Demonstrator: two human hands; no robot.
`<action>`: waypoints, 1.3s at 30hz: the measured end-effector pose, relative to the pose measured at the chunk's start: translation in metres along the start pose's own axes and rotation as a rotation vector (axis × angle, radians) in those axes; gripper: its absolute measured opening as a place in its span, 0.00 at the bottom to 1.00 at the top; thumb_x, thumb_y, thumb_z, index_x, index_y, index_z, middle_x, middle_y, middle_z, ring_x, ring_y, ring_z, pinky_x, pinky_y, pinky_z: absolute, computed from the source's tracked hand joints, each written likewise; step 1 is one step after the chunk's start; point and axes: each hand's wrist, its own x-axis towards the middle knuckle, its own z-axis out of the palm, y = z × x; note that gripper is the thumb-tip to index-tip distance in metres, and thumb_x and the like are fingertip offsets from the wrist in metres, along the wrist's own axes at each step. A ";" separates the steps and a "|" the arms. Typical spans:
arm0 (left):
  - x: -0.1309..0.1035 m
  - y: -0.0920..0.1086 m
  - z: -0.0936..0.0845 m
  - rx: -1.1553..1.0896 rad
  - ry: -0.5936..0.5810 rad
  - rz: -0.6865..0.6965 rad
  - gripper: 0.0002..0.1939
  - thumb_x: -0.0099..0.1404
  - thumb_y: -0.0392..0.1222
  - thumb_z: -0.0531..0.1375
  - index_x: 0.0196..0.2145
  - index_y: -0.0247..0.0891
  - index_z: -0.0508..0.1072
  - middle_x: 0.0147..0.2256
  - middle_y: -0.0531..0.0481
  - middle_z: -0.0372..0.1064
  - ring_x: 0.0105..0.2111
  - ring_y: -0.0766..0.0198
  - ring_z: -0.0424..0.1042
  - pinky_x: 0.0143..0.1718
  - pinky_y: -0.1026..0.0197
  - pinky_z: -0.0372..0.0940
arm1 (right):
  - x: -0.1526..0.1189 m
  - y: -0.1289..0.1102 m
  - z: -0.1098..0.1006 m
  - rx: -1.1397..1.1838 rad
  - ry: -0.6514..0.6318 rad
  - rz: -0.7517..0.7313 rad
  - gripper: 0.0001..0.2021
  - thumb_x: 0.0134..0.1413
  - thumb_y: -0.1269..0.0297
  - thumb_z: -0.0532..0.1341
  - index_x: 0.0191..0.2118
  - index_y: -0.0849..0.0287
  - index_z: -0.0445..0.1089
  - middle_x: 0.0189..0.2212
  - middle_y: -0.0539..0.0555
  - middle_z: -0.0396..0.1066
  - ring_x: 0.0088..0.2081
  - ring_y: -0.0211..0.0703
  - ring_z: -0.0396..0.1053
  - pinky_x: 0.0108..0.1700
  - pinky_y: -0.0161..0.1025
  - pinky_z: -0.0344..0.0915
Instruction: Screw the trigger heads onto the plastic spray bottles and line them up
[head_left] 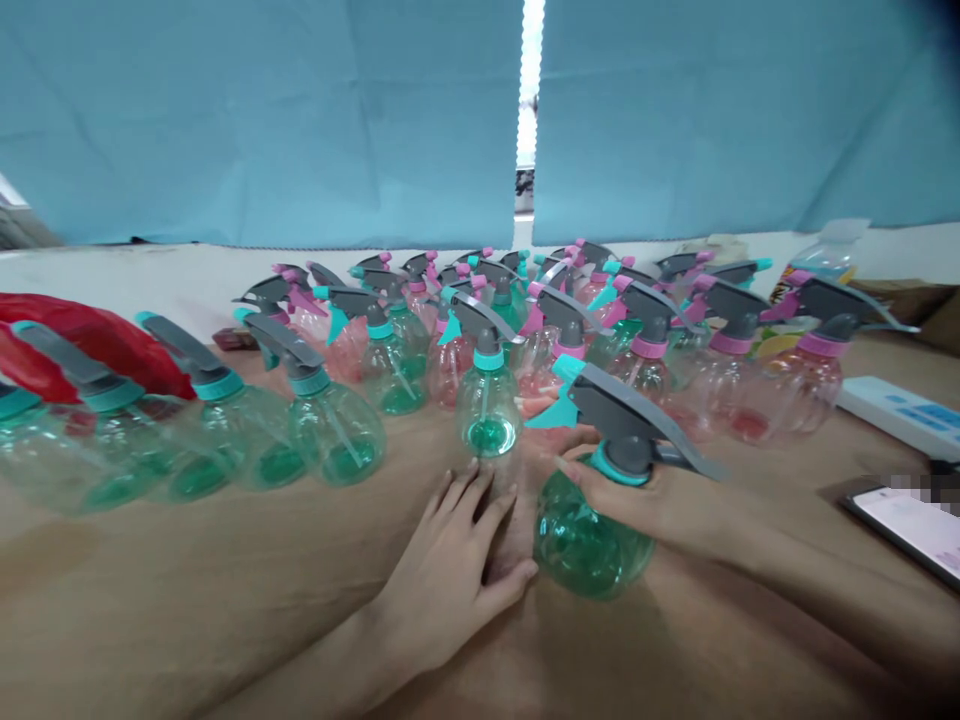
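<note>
While the right hand grips a green spray bottle, the left hand lies on the table

Several fingers of the right hand are blurred and partly hidden behind the trigger and sprayer head, so exactly how they press is hard to make out; the thumb shows, bent round the bottle just below its collar. Whether the base touches the table cannot be told. Farther back, the crowded spray bottles overlap, hiding many bodies. Another bottle is cut off at the left edge, as is the phone at the right, its screen partly pixelated.

The gripped bottle sits between right thumb and fingers, tilted, its head toward the right. It is just beside the left thumb; contact there is unclear. The left fingers are loosely spread, palm down, and a clear green bottle stands upright just beyond their tips.
</note>
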 end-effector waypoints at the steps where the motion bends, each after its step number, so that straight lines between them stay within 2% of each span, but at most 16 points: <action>1: 0.000 0.000 0.000 0.002 -0.001 -0.001 0.32 0.66 0.56 0.55 0.62 0.38 0.58 0.63 0.39 0.51 0.63 0.45 0.48 0.60 0.40 0.47 | 0.000 -0.001 -0.001 0.015 0.005 0.003 0.05 0.50 0.64 0.53 0.28 0.52 0.65 0.28 0.50 0.73 0.31 0.41 0.73 0.36 0.39 0.72; 6: 0.000 0.000 0.001 0.005 0.006 -0.001 0.31 0.66 0.56 0.55 0.61 0.38 0.59 0.62 0.39 0.53 0.62 0.45 0.49 0.60 0.40 0.47 | 0.002 -0.005 -0.004 0.054 0.014 0.043 0.05 0.47 0.64 0.54 0.25 0.52 0.66 0.25 0.50 0.71 0.30 0.42 0.73 0.36 0.40 0.72; 13: -0.001 0.000 0.001 0.044 0.006 0.011 0.31 0.67 0.57 0.54 0.62 0.39 0.58 0.62 0.40 0.52 0.63 0.47 0.48 0.60 0.41 0.47 | 0.004 -0.007 -0.007 -0.046 0.020 -0.019 0.06 0.47 0.64 0.54 0.25 0.53 0.66 0.22 0.48 0.71 0.27 0.41 0.72 0.34 0.39 0.71; 19: -0.001 -0.001 0.002 0.047 0.016 0.017 0.31 0.67 0.57 0.54 0.61 0.38 0.59 0.62 0.40 0.53 0.62 0.46 0.49 0.60 0.41 0.48 | 0.004 -0.009 -0.008 -0.057 0.001 -0.014 0.06 0.47 0.63 0.54 0.24 0.52 0.65 0.19 0.47 0.70 0.25 0.41 0.71 0.31 0.38 0.71; 26: 0.000 0.001 0.000 0.062 0.010 0.018 0.31 0.67 0.57 0.54 0.61 0.38 0.58 0.62 0.40 0.53 0.62 0.47 0.49 0.60 0.41 0.48 | 0.003 -0.008 -0.007 -0.012 0.049 -0.026 0.06 0.46 0.64 0.54 0.23 0.52 0.66 0.19 0.47 0.69 0.27 0.40 0.71 0.35 0.37 0.71; 33: 0.000 0.002 -0.001 0.058 -0.004 0.011 0.31 0.67 0.57 0.54 0.61 0.37 0.58 0.62 0.39 0.53 0.62 0.46 0.50 0.60 0.40 0.47 | 0.005 -0.012 -0.005 0.075 0.067 -0.002 0.03 0.45 0.65 0.55 0.25 0.53 0.65 0.24 0.48 0.68 0.29 0.38 0.71 0.37 0.36 0.72; 39: 0.000 0.001 0.000 0.064 0.003 0.011 0.31 0.67 0.56 0.54 0.62 0.38 0.58 0.62 0.39 0.52 0.63 0.47 0.49 0.60 0.41 0.48 | 0.004 -0.013 -0.010 0.031 0.014 -0.006 0.01 0.44 0.65 0.55 0.26 0.52 0.63 0.24 0.48 0.68 0.30 0.41 0.72 0.37 0.39 0.72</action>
